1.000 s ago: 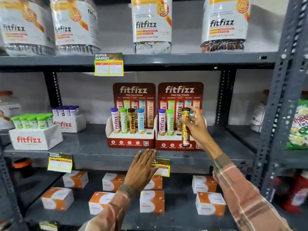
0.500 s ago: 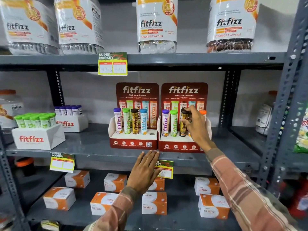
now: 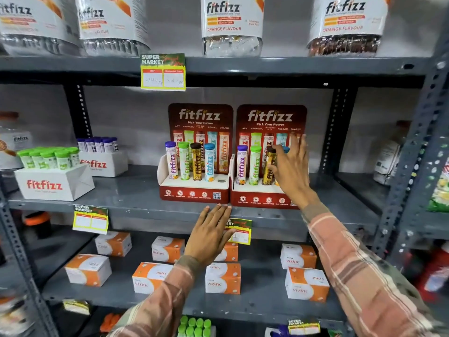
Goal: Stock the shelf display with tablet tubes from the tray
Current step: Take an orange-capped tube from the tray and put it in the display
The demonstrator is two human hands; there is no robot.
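Two red fitfizz display stands sit side by side on the middle shelf. The left stand (image 3: 194, 194) holds purple, green, brown-capped and blue tubes, and its rightmost hole (image 3: 221, 181) is bare. The right stand (image 3: 257, 199) holds a purple tube (image 3: 241, 165), a green tube (image 3: 255, 166) and a brown-capped yellow tube (image 3: 268, 170) standing upright in the third slot. My right hand (image 3: 291, 171) is beside that tube with fingers spread, the thumb at its side; a blue cap (image 3: 286, 149) shows behind the fingers. My left hand (image 3: 209, 235) lies flat against the shelf's front edge, holding nothing.
On the left of the shelf a white tray (image 3: 56, 186) holds green-capped tubes, and a second tray (image 3: 104, 164) behind it holds purple-capped ones. Large jars stand on the shelf above. Orange boxes (image 3: 222, 278) fill the shelf below. A steel upright (image 3: 410, 166) stands at the right.
My right hand brought the brown-capped yellow tube down into the right stand's third slot and spread its fingers. My left hand stayed on the shelf edge.
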